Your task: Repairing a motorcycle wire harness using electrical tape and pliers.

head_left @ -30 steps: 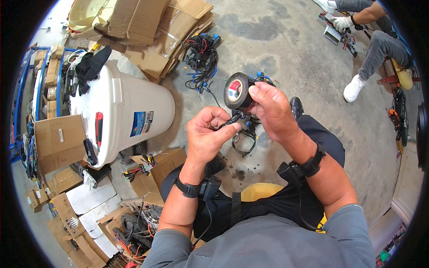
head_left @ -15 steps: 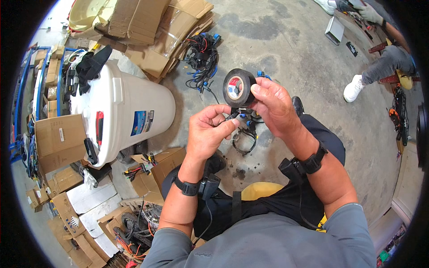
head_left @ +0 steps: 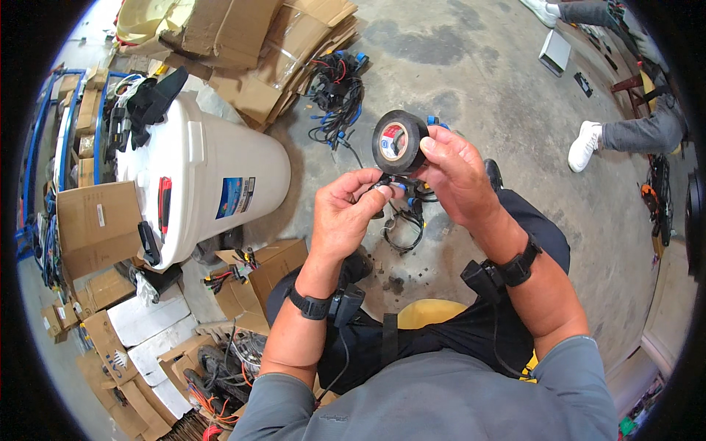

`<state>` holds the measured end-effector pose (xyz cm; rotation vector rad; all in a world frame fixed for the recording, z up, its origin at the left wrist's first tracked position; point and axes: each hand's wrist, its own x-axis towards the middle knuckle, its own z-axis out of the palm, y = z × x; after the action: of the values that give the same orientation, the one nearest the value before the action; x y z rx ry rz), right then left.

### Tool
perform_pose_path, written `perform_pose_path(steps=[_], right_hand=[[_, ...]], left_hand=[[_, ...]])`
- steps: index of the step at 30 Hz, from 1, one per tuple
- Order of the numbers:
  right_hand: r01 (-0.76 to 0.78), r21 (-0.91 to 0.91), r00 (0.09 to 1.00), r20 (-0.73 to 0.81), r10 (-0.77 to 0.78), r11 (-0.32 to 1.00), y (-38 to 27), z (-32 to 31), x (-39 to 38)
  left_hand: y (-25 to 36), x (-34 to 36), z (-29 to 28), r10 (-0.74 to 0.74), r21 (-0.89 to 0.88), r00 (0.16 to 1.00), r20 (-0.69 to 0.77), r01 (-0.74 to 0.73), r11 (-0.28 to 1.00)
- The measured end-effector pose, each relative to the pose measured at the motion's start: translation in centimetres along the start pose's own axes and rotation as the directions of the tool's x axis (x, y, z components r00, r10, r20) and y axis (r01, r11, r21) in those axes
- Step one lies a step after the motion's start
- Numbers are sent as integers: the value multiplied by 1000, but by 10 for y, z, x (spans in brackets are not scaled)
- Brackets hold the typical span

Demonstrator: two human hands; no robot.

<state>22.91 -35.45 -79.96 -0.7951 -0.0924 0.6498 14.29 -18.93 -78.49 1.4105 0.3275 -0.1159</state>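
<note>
A roll of black electrical tape (head_left: 408,131) is gripped at its right side between the thumb and fingers of my right hand (head_left: 457,173). Just below and to its left, my left hand (head_left: 346,209) pinches a black cable wiring harness (head_left: 384,185). The tape roll hangs right above the pinched cable, close to my left fingertips; whether a strip joins them is too small to tell. From the harness, a looped black cable (head_left: 404,231) with blue connectors hangs below my hands. Parts of the harness are hidden behind my fingers.
At left stands a white plastic bucket (head_left: 243,173), a red-handled cutter (head_left: 165,209) on its top. Flattened cardboard (head_left: 287,51) and a cable bundle (head_left: 337,95) lie ahead. An open carton (head_left: 276,272) sits near my left knee. Another person's leg (head_left: 640,136) is at right.
The tape roll has shifted slightly right with my right hand. My left fingers have closed in a little on the cable. The other person's hand and leg at right have moved.
</note>
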Motion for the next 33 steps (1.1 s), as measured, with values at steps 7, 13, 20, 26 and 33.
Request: perform_pose_path(steps=[7,13,20,26,33], right_hand=[[30,-28,999,24,-30,999,0,3,0],[66,-126,997,44,-61,990,0,-1,-2],[105,-409,989,138,-52,907,-7,-2,-5],[176,-439,979,173,-109,881,-3,2,-7],[40,-367,997,82,-10,929,-7,-12,-4]], left_hand=[[-3,1,3,29,-99,997,-66,-35,994],[-1,2,2,-49,-181,993,-103,30,983],[-6,2,-3,-83,-272,983,-163,36,962],[-3,2,-10,29,-188,979,-203,-68,980],[-9,-2,-1,268,-18,946,-183,-275,961]])
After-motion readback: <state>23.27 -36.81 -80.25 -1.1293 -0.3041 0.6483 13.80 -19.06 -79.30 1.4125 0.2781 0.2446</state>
